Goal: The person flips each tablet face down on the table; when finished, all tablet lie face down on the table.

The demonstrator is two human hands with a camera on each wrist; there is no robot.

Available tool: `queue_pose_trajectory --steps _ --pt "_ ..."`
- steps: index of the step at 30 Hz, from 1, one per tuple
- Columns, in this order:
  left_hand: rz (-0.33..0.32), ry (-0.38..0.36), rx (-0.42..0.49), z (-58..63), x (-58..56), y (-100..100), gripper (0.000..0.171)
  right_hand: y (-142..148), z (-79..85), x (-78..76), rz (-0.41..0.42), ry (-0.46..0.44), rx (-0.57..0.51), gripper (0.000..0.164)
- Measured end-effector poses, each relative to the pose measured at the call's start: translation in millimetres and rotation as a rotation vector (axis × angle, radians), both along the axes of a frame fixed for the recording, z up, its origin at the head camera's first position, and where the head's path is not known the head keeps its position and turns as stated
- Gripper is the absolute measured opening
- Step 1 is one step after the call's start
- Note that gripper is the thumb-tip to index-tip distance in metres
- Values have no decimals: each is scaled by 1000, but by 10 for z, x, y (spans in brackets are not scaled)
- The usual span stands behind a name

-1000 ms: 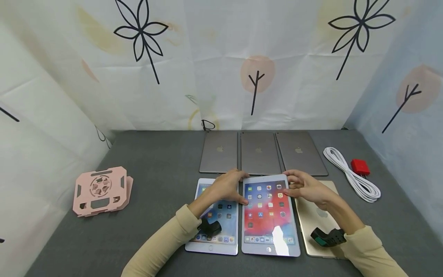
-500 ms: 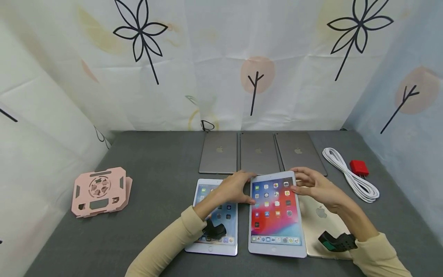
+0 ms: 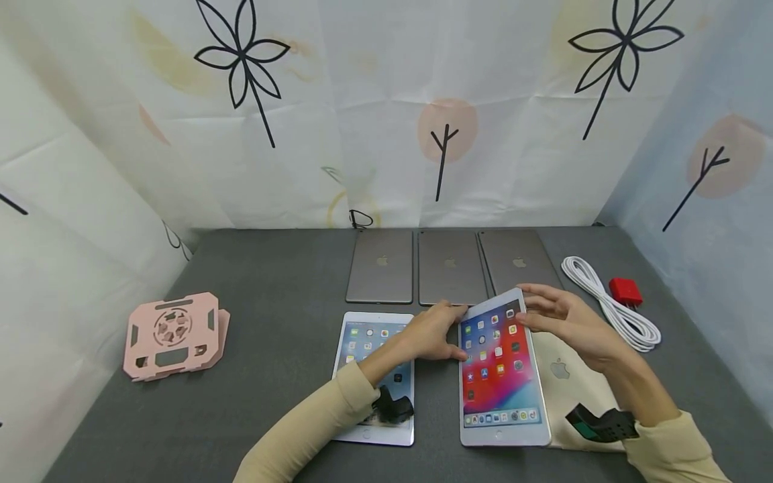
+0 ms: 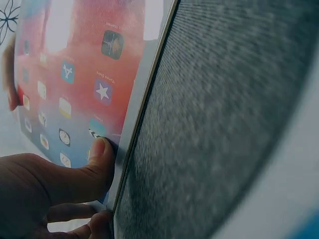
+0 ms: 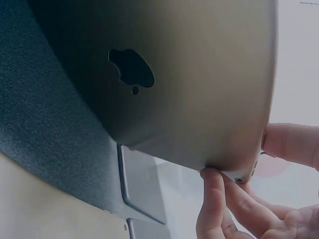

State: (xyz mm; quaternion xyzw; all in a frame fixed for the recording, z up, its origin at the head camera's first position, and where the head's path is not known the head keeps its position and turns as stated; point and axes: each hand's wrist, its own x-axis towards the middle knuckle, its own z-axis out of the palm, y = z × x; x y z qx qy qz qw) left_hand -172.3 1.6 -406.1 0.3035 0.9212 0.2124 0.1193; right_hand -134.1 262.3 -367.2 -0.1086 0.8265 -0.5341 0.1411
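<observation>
Both hands hold a white-framed tablet (image 3: 501, 376) with a lit home screen, tilted up off the table. My left hand (image 3: 431, 332) pinches its upper left edge, thumb (image 4: 102, 154) on the screen in the left wrist view. At the upper right corner, my right hand (image 3: 570, 322) grips it between thumb and fingers. The right wrist view shows the tablet's gold back (image 5: 199, 84) with a dark apple logo. Under my left forearm, a second white tablet (image 3: 362, 339) lies screen up. A gold tablet (image 3: 564, 396) lies face down at the right, partly covered by the held one.
Three grey tablets (image 3: 449, 268) lie face down in a row at the back. A coiled white cable (image 3: 610, 302) and a red charger plug (image 3: 626, 292) are at the right. Pink cut-out plates (image 3: 175, 335) sit stacked at the left. Printed cloth walls surround the grey table (image 3: 272, 335).
Both hands have carried the held tablet to the right, from beside the other lit tablet to partly over the gold one. Its tilt has grown and its upper edge has risen.
</observation>
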Motion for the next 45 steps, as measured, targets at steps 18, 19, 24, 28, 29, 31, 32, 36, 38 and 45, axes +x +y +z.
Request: queue_pose_trajectory --steps 18,19,24,28,29,31,32,36,38,45 --pt "-55 -38 89 -94 -15 245 87 -180 188 8 -26 74 65 63" --pt "-59 -41 97 -102 -18 250 86 -190 194 7 -24 76 62 63" --pt "-85 -119 171 -120 -45 242 83 -229 210 1 -6 77 40 62" --pt "-102 -306 315 -84 -87 183 80 -252 206 -4 11 75 27 62" --pt "-102 -357 361 -63 -95 163 78 -257 202 -5 15 75 26 62" --pt "-91 -465 462 -8 -109 118 74 -271 189 -8 24 75 22 62" --pt "-85 -514 516 29 -112 94 71 -281 180 -11 30 75 21 62" --pt "-70 -697 715 201 -113 5 64 -344 115 -32 70 43 29 62" --pt "-61 -747 756 274 -108 -37 64 -378 65 -46 107 8 48 64" --pt "-26 -802 765 354 -131 -162 66 -434 -120 -96 184 -110 118 73"
